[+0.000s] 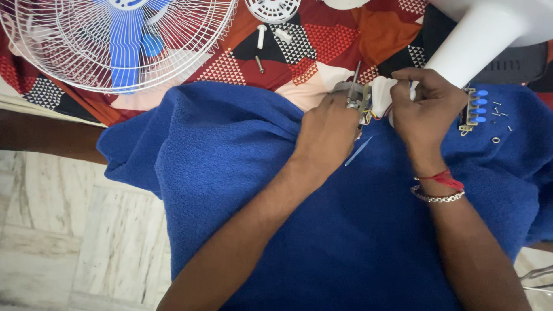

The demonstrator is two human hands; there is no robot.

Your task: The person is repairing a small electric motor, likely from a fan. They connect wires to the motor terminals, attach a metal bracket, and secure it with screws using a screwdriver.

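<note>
My left hand (329, 131) grips a small metal part with coloured wires (358, 98) at the base of a white fan body (478, 40); a thin metal tool tip (354, 75) sticks up from it. My right hand (425, 103) pinches the white housing (381, 95) right beside the wires. Both hands rest over a blue towel (259, 173). A thread and a chain bracelet sit on my right wrist.
A white fan guard with blue blades (124, 40) lies at the top left on a patterned red cloth (340, 34). A switch block with blue buttons (473, 106) and small screws (500, 112) lie on the towel at right. White bolts (261, 35) and a screw lie on the cloth.
</note>
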